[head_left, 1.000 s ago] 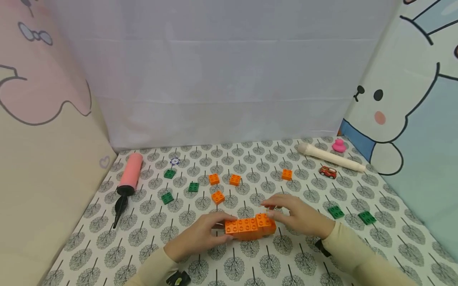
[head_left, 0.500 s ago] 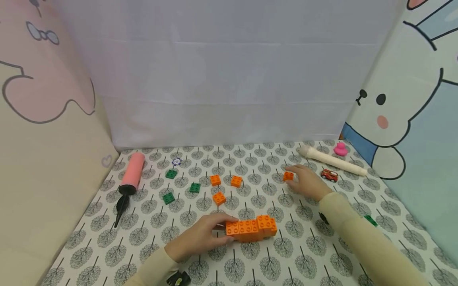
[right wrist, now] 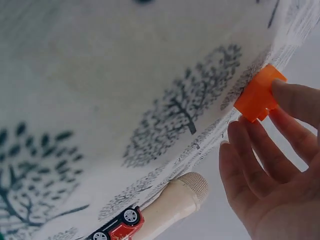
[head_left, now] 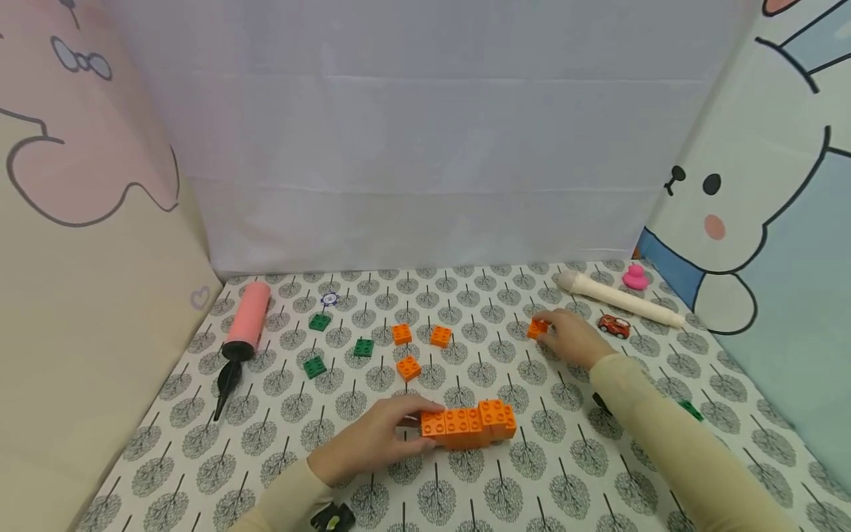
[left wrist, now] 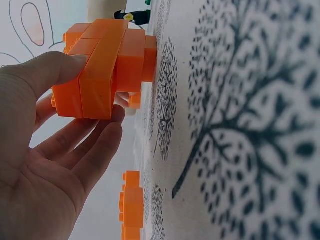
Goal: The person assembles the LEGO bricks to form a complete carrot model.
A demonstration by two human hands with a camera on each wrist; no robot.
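Observation:
Near the front middle of the table, a row of joined orange building blocks (head_left: 465,428) has a higher part at its right end. My left hand (head_left: 372,440) holds its left end, thumb on the near side and fingers behind. In the left wrist view the joined blocks (left wrist: 100,70) show stepped undersides close to the cloth. Farther back on the right, my right hand (head_left: 573,340) pinches a single orange block (head_left: 535,329). The right wrist view has this orange block (right wrist: 257,95) between thumb and fingers, at the cloth.
Loose orange blocks (head_left: 408,368) and several green blocks (head_left: 315,367) lie left of centre. A pink cylinder with a black end (head_left: 249,314) is far left. A red toy car (head_left: 614,326), a toy microphone (head_left: 618,297) and a pink duck (head_left: 635,278) lie at the back right.
My right hand has left the right end of the joined blocks, reached back and right, and taken hold of the single orange block. The left hand has stayed on the row.

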